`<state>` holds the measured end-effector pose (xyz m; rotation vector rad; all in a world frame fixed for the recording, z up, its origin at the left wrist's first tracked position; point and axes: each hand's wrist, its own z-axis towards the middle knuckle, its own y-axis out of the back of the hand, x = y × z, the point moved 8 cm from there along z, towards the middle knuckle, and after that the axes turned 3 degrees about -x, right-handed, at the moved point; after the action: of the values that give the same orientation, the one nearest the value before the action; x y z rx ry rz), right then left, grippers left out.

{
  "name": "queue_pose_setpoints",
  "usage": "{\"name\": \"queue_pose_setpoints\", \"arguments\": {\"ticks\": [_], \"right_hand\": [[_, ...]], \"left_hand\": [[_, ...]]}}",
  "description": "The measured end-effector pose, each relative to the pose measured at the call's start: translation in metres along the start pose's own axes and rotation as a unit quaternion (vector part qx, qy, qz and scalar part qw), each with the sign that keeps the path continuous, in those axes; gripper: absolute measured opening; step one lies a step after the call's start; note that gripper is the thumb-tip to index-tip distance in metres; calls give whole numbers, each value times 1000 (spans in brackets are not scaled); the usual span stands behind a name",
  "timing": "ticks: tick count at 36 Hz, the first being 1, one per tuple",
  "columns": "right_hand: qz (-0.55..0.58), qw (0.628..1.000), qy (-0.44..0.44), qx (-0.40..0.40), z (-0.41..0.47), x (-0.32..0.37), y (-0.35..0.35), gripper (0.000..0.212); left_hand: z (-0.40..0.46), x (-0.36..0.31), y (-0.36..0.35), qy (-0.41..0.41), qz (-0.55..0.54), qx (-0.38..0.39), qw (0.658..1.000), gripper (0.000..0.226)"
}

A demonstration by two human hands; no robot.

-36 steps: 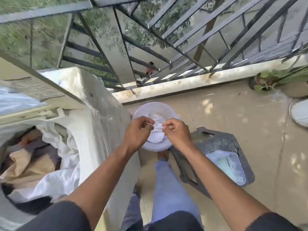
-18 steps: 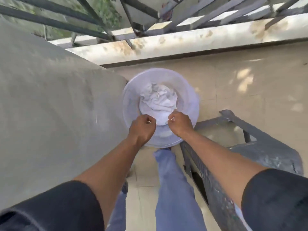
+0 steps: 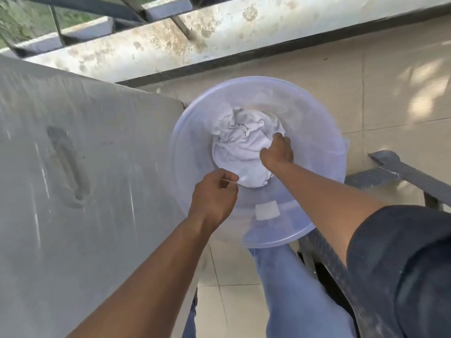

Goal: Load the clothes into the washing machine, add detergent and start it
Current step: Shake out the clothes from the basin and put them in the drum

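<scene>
Two hands work over a pale tub [image 3: 317,132] on the tiled floor [image 3: 390,81], just beside the grey side of the washer [image 3: 73,167]. Loading is the step in hand, by my reading: white cloth [image 3: 241,152] lies bunched at the bottom of the tub, not yet in the machine. The right hand [image 3: 277,152] reaches deep into the tub, fingers curled down onto the cloth's right edge, and appears to clutch it. The left hand [image 3: 213,195] hovers over the near wall of the tub with fingers curled in; thumb and forefinger seem to pinch a thin pale bit, perhaps a thread or a hem, but it is too small to name, and whether it joins the cloth I cannot tell. The next move likely calls for gathering the whole bundle in both hands, lifting it clear of the rim and swinging it left, up over the washer's side. Much is out of sight: the washer's opening, drum and controls lie beyond the frame, no detergent shows, and the right fingertips are buried in the folds. How many garments make up the bundle is unclear. A dark chair [image 3: 402,172] at right is cut off, and the tub's rim is smeared by blur.
</scene>
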<state>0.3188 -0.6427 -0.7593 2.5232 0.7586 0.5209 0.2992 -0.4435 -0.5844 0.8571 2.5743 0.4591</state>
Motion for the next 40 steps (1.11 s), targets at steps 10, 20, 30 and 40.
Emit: {"name": "queue_pose_setpoints", "arguments": {"ticks": [10,20,30,40], "right_hand": [[40,998,-43,14,6,-7,-15,14],[260,962,-82,18,-125,24,41,14],[400,914,-61,40,-312,81,144,14],[84,972,206,79,-465,164,271,17]], "left_hand": [[7,16,-9,43,-45,7,998,17],[-56,4,11,33,28,14,999,26],[-186,-40,66,-56,109,27,992,79],[-319,-139,143,-276,105,-46,954,96]]}}
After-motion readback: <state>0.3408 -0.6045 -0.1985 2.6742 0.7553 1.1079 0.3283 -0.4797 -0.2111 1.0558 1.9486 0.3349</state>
